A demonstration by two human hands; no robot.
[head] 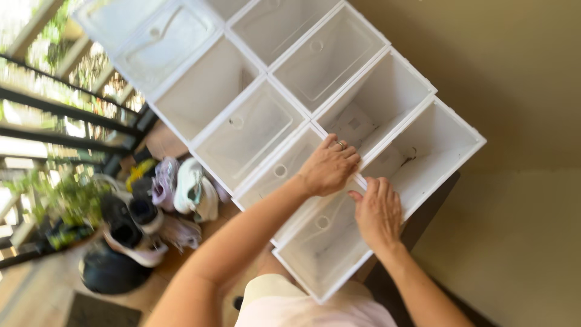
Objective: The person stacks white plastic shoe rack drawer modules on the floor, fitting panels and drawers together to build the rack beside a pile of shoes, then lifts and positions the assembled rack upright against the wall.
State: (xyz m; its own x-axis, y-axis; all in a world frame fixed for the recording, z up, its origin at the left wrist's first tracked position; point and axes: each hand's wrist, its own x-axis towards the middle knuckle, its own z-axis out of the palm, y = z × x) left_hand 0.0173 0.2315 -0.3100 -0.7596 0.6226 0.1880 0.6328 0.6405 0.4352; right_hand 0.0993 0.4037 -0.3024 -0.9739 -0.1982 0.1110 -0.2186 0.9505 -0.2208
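The white box stack (387, 72) runs past the top edge; floor shoes (151, 206) blur.

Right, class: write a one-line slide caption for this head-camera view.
Left hand and right hand rest on stacked white boxes, shoes piled beside.
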